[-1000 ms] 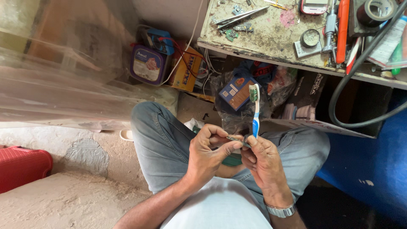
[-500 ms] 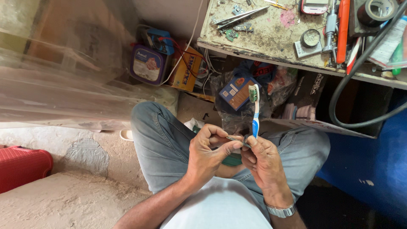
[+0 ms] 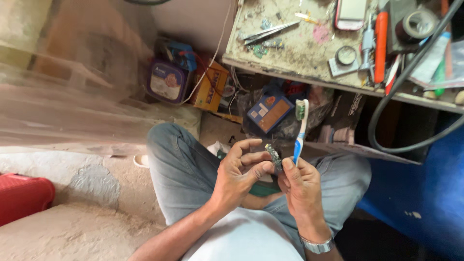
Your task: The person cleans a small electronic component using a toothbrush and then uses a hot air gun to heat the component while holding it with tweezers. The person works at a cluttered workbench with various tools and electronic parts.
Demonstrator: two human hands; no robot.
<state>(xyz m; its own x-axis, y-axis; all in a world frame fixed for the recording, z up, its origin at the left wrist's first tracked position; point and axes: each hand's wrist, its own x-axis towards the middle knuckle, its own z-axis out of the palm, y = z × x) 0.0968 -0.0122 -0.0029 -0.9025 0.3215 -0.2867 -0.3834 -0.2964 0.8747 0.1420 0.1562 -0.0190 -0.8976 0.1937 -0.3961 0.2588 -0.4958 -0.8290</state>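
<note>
My left hand (image 3: 240, 172) pinches a small dark circuit board (image 3: 275, 157) between thumb and fingers, held upright over my lap. My right hand (image 3: 302, 182) grips the handle of a blue and white toothbrush (image 3: 299, 129), and its thumb rests against the board's lower edge. The toothbrush stands upright with its green bristle head (image 3: 301, 109) well above the board, not touching it. Both hands meet above my grey trousers (image 3: 181, 169). A metal watch (image 3: 316, 245) sits on my right wrist.
A dirty workbench (image 3: 309, 53) lies ahead with tweezers (image 3: 270, 31), a phone (image 3: 350, 13), a tape roll (image 3: 415, 25) and an orange-handled tool (image 3: 381, 36). A black cable (image 3: 386, 111) loops down. Boxes (image 3: 210, 87) sit under the bench; a red container (image 3: 21, 198) stands left.
The board has been turned up on edge between my fingertips, so it shows more clearly. The toothbrush stays upright in my right hand.
</note>
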